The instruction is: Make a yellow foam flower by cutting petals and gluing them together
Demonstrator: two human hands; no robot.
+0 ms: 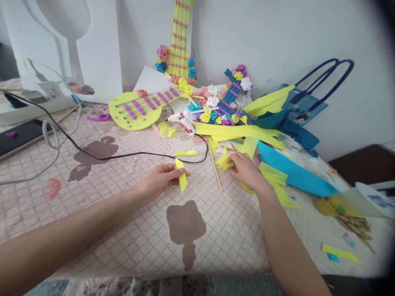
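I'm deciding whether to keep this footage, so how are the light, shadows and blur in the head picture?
Head view: light looks soft, with grey shading on the white board with a rounded cutout; head view: the picture's far right edge is dark and blurred; head view: the bare left hand and its flat yellow paper-like strip are readable, though detail is soft.

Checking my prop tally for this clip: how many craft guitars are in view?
3: a yellow guitar lying beyond the left hand, a flower-trimmed yellow guitar standing against the wall, and a blue guitar to its right among paper flowers. More could be hidden there.
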